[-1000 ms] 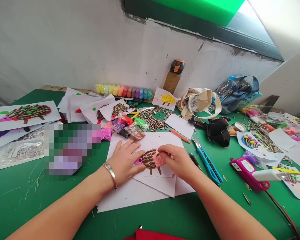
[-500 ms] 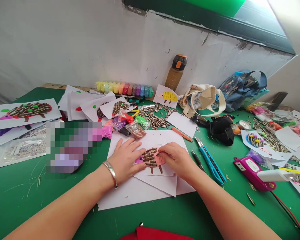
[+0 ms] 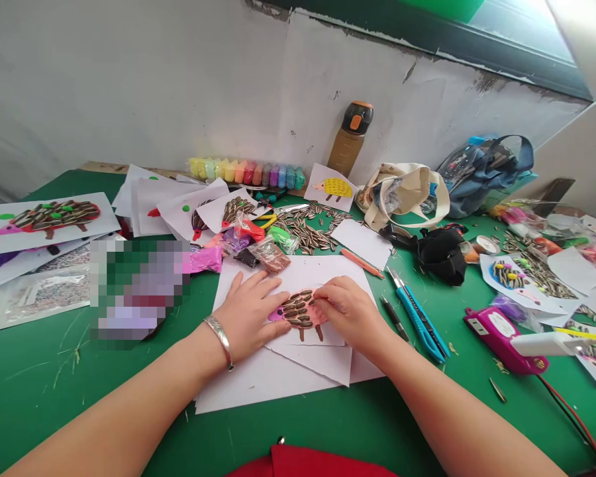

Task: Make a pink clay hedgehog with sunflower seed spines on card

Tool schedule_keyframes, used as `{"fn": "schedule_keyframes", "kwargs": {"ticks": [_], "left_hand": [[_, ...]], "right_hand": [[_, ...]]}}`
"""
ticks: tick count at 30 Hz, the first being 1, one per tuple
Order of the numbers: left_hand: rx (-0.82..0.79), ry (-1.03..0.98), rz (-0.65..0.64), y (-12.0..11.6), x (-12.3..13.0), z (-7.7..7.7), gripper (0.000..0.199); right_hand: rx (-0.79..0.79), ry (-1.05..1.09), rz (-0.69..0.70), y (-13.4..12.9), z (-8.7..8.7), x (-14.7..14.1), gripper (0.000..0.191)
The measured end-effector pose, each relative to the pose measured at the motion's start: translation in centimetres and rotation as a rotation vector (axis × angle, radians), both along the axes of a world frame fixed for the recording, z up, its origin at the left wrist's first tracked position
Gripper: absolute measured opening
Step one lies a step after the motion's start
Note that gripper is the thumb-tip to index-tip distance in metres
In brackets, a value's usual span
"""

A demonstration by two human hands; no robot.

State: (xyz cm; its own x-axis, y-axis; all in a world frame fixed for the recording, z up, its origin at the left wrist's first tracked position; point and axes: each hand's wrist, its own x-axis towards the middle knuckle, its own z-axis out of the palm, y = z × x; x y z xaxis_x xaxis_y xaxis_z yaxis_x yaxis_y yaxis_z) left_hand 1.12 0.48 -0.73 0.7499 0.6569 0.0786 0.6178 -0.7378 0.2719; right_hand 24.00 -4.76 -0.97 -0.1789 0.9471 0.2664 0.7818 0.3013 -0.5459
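While the left hand lies spread flat, the right hand pinches narrowly at the seed hedgehog.
Held item: cannot tell. Hedgehog on paper, between hands; blue craft knife at 3 o'clock.

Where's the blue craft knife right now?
In the head view, the blue craft knife lies on the green tabletop, right of the right hand, beside a slim black tool.

No text, numbers or brand names can be read anywhere in view. The white oval label on the magenta plastic case at lower right is too small to read, and the print on the canvas tote bag at upper right is too blurred.
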Motion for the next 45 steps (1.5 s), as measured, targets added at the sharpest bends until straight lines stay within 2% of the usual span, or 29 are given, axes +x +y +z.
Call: {"fn": "schedule_keyframes", "kwargs": {"ticks": [8,14,22,31,45], "left_hand": [[-0.026,0.016,0.003,0.0,0.0,0.1,0.039],[-0.031,0.014,0.007,-0.2,0.0,0.2,0.039],[-0.023,0.004,0.018,-0.1,0.0,-0.3,0.04],[-0.025,0.005,0.012,0.0,0.0,-0.2,0.041],[-0.016,-0.009,0.012,0.0,-0.1,-0.6,0.041]], "right_hand": [[0.034,-0.035,0.036,0.1,-0.3,-0.2,0.016],[-0.014,-0.026,0.043,0.0,-0.2,-0.5,0.018],[-0.021,-0.004,0.04,0.0,-0.3,-1.1,0.02],[-0.006,-0.091,-0.006,0.2,0.1,0.3,0.016],[-0.037,-0.165,0.051,0.3,-0.4,0.1,0.023]]}}
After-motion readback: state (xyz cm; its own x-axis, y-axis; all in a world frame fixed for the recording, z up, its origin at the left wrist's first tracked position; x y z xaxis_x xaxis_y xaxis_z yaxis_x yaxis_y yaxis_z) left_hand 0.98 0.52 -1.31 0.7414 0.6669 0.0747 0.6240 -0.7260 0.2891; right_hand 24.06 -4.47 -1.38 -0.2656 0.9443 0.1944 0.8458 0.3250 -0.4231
